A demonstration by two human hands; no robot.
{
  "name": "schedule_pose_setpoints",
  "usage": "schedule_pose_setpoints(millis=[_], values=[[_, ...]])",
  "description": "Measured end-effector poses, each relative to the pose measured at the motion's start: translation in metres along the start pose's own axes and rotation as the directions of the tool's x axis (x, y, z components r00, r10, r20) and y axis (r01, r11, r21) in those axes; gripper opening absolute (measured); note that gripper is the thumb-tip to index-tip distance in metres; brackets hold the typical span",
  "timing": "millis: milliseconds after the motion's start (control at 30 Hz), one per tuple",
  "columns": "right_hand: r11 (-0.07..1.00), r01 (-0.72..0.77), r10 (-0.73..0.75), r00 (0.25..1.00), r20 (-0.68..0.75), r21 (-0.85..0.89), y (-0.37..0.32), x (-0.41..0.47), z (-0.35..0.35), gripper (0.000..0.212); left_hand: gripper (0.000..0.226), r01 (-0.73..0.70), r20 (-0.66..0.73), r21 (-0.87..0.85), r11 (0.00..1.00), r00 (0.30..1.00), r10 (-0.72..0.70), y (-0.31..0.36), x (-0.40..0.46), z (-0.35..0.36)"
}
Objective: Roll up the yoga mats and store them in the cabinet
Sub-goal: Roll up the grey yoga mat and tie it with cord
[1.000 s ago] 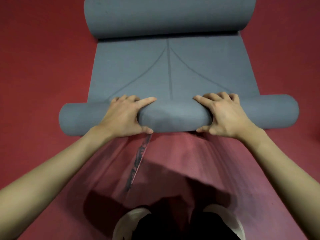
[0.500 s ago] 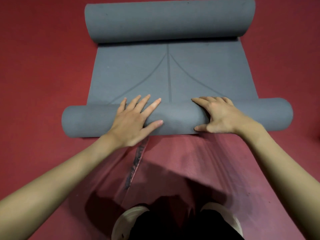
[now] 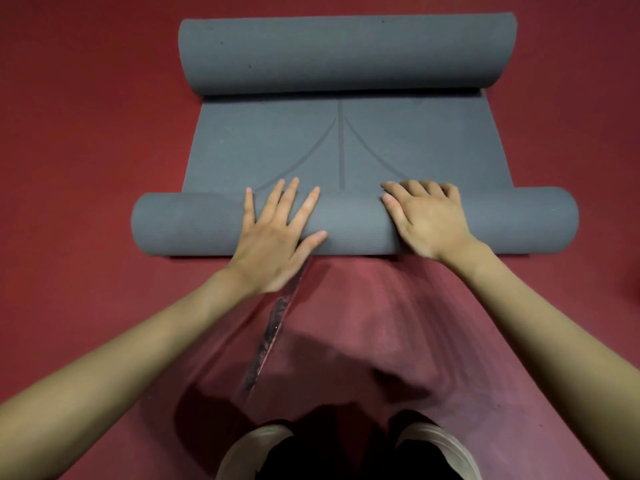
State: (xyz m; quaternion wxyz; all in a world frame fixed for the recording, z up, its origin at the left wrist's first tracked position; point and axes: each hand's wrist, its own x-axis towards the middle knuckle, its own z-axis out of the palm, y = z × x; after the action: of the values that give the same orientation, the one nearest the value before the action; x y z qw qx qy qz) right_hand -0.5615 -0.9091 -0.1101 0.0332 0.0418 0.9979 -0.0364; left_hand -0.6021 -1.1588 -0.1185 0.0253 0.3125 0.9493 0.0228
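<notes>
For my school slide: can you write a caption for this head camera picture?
Left hand and right hand press on a half-rolled grey yoga mat on a red floor.

Red floor (image 3: 86, 168), white shoes (image 3: 440, 445)
</notes>
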Motion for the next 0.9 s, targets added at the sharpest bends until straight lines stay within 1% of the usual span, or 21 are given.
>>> schedule_pose_setpoints(millis=[67,133,200,267,367,467,533,633,700,800,900], values=[[1.000,0.003,-0.003,1.000,0.008,0.002,0.002,0.007,0.000,0.078,0.064,-0.014,-0.032,0.017,1.000,0.999,0.015,-0.005,0.008,0.001],[1.000,0.004,-0.004,1.000,0.017,0.006,0.001,0.006,0.000,0.082,0.063,-0.002,-0.021,0.022,1.000,1.000,0.002,-0.008,0.019,-0.001],[1.000,0.014,-0.014,1.000,0.006,0.005,-0.002,-0.001,0.001,0.080,0.064,0.023,0.008,-0.009,1.000,1.000,-0.023,-0.011,0.030,-0.004],[0.999,0.043,-0.042,0.999,-0.023,0.007,-0.004,-0.011,0.003,0.075,0.059,0.043,0.043,-0.028,0.999,0.998,-0.041,-0.013,0.040,-0.008],[0.998,0.058,-0.057,0.997,-0.043,0.017,-0.002,-0.011,0.003,0.070,0.056,0.055,0.085,-0.018,0.998,0.995,-0.054,-0.014,0.051,-0.015],[0.999,0.033,-0.033,0.999,-0.013,0.016,0.001,0.007,0.001,0.074,0.061,0.072,0.116,-0.023,0.997,0.991,-0.069,-0.013,0.050,-0.017],[1.000,0.014,-0.014,1.000,0.018,0.005,0.004,0.023,-0.001,0.075,0.066,0.071,0.085,-0.016,0.997,0.994,-0.069,-0.010,0.042,-0.011],[1.000,-0.004,0.003,0.999,0.045,0.003,0.008,0.045,-0.004,0.063,0.071,0.035,-0.030,0.034,0.999,0.999,-0.034,-0.011,0.033,-0.001],[1.000,-0.006,0.005,0.998,0.067,0.013,0.009,0.051,-0.006,0.057,0.069,0.024,-0.065,0.013,1.000,0.998,-0.023,-0.017,0.036,0.002],[1.000,-0.015,0.014,0.997,0.076,0.009,0.003,0.044,-0.009,0.061,0.067,0.033,-0.071,0.000,0.999,0.997,-0.033,-0.022,0.045,0.002],[0.999,0.034,-0.034,0.999,0.027,0.005,-0.002,0.024,-0.007,0.067,0.062,0.049,-0.039,-0.029,0.998,0.998,-0.050,-0.025,0.060,-0.003]])
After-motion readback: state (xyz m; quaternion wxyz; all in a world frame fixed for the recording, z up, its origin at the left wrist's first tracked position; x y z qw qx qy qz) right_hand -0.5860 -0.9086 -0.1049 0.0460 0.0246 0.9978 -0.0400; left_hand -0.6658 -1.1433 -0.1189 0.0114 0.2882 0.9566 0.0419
